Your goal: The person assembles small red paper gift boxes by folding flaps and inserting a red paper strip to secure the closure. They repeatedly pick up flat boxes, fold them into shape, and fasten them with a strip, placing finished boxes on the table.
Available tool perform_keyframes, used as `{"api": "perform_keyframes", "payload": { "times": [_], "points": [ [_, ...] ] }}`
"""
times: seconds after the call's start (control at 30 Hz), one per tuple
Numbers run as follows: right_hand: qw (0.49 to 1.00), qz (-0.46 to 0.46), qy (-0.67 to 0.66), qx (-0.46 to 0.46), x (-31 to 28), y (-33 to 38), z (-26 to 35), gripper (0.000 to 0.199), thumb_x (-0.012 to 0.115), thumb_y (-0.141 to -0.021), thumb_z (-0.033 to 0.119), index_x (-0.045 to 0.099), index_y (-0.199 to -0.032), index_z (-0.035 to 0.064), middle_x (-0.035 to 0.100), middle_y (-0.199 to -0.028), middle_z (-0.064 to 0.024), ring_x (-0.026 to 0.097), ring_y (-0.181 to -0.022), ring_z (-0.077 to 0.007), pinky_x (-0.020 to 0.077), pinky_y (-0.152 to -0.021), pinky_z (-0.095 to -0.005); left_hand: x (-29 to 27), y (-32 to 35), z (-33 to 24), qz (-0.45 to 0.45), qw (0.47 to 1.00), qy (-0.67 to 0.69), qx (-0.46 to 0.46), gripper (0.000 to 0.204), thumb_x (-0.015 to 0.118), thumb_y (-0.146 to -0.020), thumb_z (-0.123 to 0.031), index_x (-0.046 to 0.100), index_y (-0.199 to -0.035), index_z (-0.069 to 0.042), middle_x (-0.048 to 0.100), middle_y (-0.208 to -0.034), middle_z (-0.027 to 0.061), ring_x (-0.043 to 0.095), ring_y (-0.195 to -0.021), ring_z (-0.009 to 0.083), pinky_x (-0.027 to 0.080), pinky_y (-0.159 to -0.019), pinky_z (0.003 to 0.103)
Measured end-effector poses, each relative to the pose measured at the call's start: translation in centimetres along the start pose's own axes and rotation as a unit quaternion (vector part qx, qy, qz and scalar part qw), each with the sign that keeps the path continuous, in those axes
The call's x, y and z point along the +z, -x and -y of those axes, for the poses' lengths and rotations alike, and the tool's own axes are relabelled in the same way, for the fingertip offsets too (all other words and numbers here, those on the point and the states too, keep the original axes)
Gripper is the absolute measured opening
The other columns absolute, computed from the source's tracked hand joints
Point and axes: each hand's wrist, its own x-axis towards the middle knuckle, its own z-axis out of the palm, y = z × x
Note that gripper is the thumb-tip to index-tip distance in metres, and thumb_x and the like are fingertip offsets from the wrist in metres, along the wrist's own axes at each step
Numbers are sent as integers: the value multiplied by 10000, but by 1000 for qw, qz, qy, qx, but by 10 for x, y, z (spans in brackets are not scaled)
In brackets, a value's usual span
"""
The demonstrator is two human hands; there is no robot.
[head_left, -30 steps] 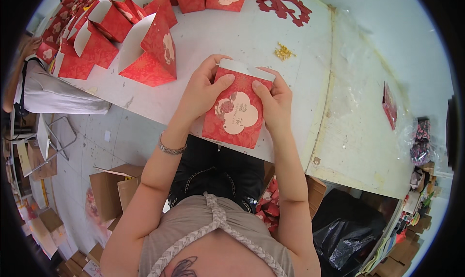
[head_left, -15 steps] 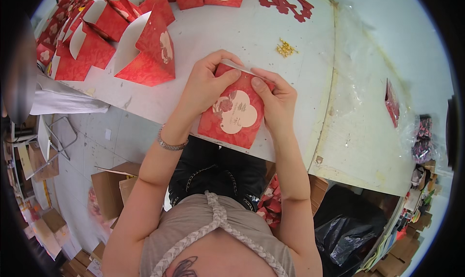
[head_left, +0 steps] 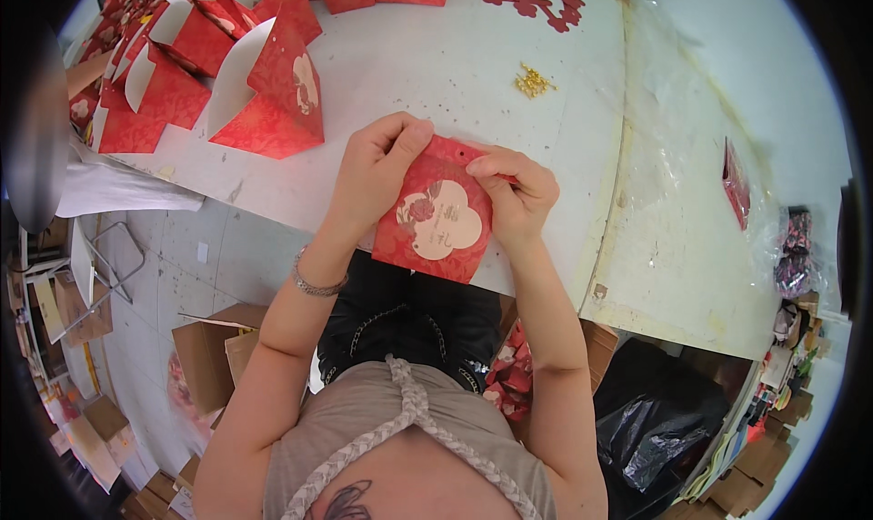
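Note:
A red patterned paper gift box point(head_left: 400, 238) with a cream flower-shaped panel lies at the table's near edge, its lower end jutting slightly over. My left hand point(head_left: 382, 161) grips its upper left corner, thumb on top and fingers behind. At the upper right edge, my right hand point(head_left: 520, 192) pinches the box with thumb and forefinger. A small dark hole shows near the box's top edge between my hands. Beyond them lies a small pile of gold fasteners point(head_left: 534, 81). Farther back are dark red cut-out floral strips point(head_left: 568, 15).
Several open red boxes point(head_left: 286, 101) stand at the left and back of the white table point(head_left: 382, 65). Clear plastic film point(head_left: 659, 111) covers part of the right side. Below are a cardboard box point(head_left: 202, 361) and a black plastic bag point(head_left: 650, 411).
My right thumb and fingers have shifted into a pinch at the box's upper right edge. My left hand has moved slightly left, uncovering a hole near the top edge.

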Motion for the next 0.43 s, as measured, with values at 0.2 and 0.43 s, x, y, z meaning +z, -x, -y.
{"api": "perform_keyframes", "payload": {
  "times": [0.2, 0.43],
  "points": [
    [978, -89, -100, 162, 21, -9, 34, 69, 593, -841, 25, 656, -848, -1, 686, -889, -129, 627, -769, -171, 494, -698, -283, -4, 13, -4, -96, 976, -112, 163, 190, 594, -909, -167, 631, -859, 12, 629, -735, 33, 524, -648, 68, 435, -609, 209],
    [952, -28, 300, 61, -7, -4, 30, 149, 575, -893, 110, 659, -876, -12, 586, -646, -85, 542, -579, -167, 438, -555, -298, 3, -14, -23, -111, 877, -331, 328, 364, 590, -911, -151, 554, -1273, -145, 567, -1268, 106, 508, -1062, 194, 372, -969, 295]
  ]
}}
